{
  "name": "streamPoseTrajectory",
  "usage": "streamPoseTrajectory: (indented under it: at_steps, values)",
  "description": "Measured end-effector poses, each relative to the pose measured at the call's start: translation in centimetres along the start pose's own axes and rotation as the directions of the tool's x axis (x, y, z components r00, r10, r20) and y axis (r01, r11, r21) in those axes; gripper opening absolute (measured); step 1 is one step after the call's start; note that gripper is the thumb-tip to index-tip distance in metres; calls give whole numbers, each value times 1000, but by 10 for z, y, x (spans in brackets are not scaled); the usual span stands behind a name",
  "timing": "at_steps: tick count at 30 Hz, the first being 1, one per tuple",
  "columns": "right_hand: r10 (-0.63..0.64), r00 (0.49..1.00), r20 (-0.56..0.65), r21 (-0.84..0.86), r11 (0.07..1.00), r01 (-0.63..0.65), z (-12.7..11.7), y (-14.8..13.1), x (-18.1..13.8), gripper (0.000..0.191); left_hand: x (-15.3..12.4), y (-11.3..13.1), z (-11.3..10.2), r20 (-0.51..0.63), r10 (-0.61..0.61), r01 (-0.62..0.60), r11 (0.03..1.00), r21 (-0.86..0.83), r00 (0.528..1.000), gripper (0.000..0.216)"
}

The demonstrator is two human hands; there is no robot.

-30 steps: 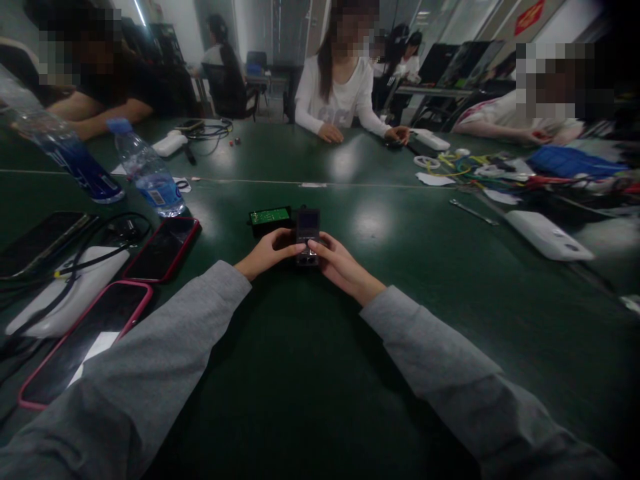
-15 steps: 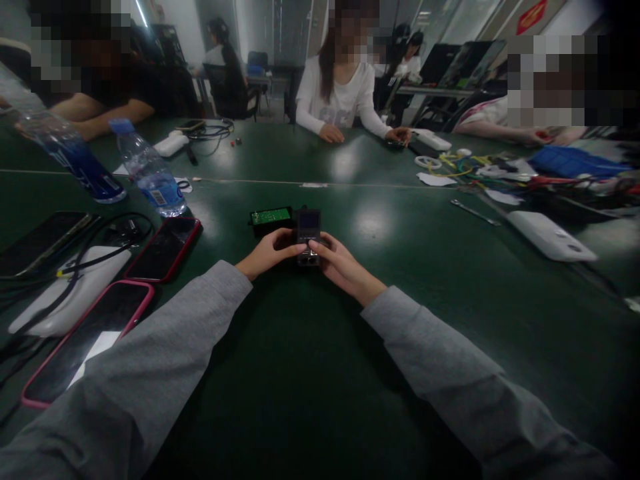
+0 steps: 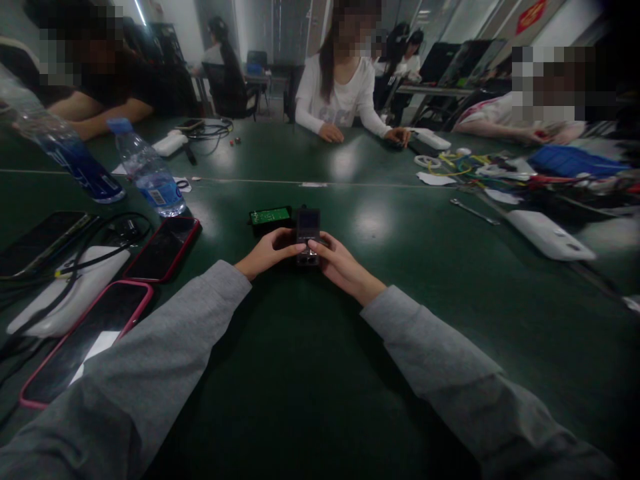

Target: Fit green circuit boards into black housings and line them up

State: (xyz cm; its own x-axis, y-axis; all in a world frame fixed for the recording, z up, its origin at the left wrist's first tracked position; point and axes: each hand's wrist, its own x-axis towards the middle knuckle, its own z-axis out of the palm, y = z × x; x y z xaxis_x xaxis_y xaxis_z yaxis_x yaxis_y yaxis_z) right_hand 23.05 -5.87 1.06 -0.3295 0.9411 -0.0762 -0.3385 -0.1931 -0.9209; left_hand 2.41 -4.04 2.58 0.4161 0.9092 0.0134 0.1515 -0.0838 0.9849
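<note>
Closest to me are two grey cloth sleeves point(image 3: 190, 333), reaching in over the dark green smooth table point(image 3: 310, 373). Beside the left sleeve lies a black-screened phone in a pink frame point(image 3: 90, 350), and just past it a white rounded plastic block point(image 3: 100, 263) with a black cable over it. A black phone with a red edge point(image 3: 163, 250) lies a little further.

Between the two bare hands is the small dark rectangular device with a screen point(image 3: 309, 230). The left hand point(image 3: 265, 255) and the right hand point(image 3: 347, 265) grip it from both sides, fingers bent around it, thumbs upon its front (whether it touches the table, I cannot tell). Just behind the left hand lies a green circuit board in a black case point(image 3: 271, 216).

Further to the right there is a thin silver metal wrench point(image 3: 475, 212); to the left, a clear plastic bottle with blue cap point(image 3: 155, 180). Across the table sits a person in a white long-sleeved top point(image 3: 340, 90).
</note>
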Motion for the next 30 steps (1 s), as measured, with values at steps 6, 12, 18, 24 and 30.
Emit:
streamPoseTrajectory:
  at_steps: [6,12,18,24,30]
  values:
    - [6,1000,-4,12,1000,-6,0,-1,0,49,0,1,-1,-7,-12,12,1000,-7,1000,68]
    - [7,1000,13,30,1000,-8,-3,1,1,47,1,-2,-1,-2,6,-6,1000,12,1000,67]
    - [4,1000,9,16,1000,-4,-1,-1,-1,48,0,0,-1,17,19,-19,1000,17,1000,66]
    - [-15,1000,1,-17,1000,15,0,-2,-1,49,0,-1,0,6,31,-32,999,38,999,66]
    - [-186,973,-140,-236,960,150,-23,-13,9,60,4,-6,-1,-18,63,-63,998,-1,998,61]
